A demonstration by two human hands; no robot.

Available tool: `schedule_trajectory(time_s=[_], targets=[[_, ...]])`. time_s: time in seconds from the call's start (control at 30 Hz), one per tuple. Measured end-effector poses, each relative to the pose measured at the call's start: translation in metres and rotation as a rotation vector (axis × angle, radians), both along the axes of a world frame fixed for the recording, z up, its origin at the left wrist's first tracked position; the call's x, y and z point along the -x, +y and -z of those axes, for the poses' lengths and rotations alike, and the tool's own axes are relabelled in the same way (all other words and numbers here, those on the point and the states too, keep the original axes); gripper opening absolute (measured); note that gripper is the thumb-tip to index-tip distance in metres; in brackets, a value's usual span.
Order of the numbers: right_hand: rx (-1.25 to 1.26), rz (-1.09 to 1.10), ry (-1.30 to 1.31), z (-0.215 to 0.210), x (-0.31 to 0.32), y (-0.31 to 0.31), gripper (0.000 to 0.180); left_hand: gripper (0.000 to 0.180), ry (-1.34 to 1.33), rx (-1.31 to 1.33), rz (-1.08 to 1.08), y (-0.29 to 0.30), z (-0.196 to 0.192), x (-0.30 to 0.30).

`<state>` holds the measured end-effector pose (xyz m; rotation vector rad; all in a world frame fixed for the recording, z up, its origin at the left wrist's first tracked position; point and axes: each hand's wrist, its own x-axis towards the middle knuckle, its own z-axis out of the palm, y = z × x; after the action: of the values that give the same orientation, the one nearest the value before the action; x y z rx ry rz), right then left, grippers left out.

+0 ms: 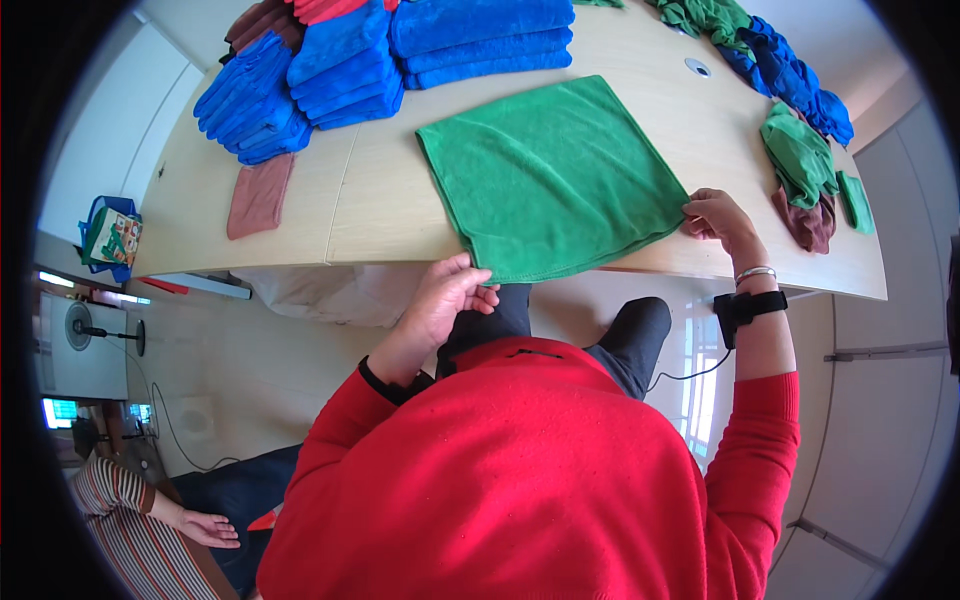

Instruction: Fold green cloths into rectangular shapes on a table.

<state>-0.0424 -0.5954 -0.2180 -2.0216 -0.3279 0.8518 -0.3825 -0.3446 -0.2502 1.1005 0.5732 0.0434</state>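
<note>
Hidden/cut off first: top of frame clips the blue stack (485,40) at back and the red cloth (330,8) left of it. Brown stack (262,25) also cut, partly behind the left blue pile (250,100). Middle blue pile (345,70) sits between the two other blue ones. Green heap (705,18) at far right runs out of view; layers inside the blue heap (785,85) can't be separated. Underside of the green cloth (555,180) hidden; can't count its layers.

Green cloth: on the surface (380,190), in front of the person, near edge slightly past the rim. Plush, short nap, soft diagonal ripples, roughly four-sided, stitched hem. Left hand (447,297) pinches its near-left corner, thumb on top; lower fingers curled. Right hand (717,215) pinches the right corner, fingers bent; exact fingertip contact hard to see.

Surface: pale wood-look, visible seam, round insert (697,68). Blue piles: fluffy, rounded folds. Pink cloth (261,195): flat rectangle. Right side: crumpled green cloth (797,155) over a brown one (808,222), small folded green piece (855,202) beside. Co-worker's hand (210,529) lower left, body cropped by fisheye rim.
</note>
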Motion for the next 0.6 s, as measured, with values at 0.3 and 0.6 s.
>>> schedule_trajectory(time_s=[0.3,0.6], targets=[[-0.804,-0.078,0.082,-0.138,-0.004,0.007,0.01,0.026,-0.64,-0.176,-0.005,0.109,-0.155,-0.045],[-0.703,0.094,-0.035,-0.186,-0.066,0.009,0.018,0.031,-0.628,-0.255,0.033,0.15,-0.193,-0.164]])
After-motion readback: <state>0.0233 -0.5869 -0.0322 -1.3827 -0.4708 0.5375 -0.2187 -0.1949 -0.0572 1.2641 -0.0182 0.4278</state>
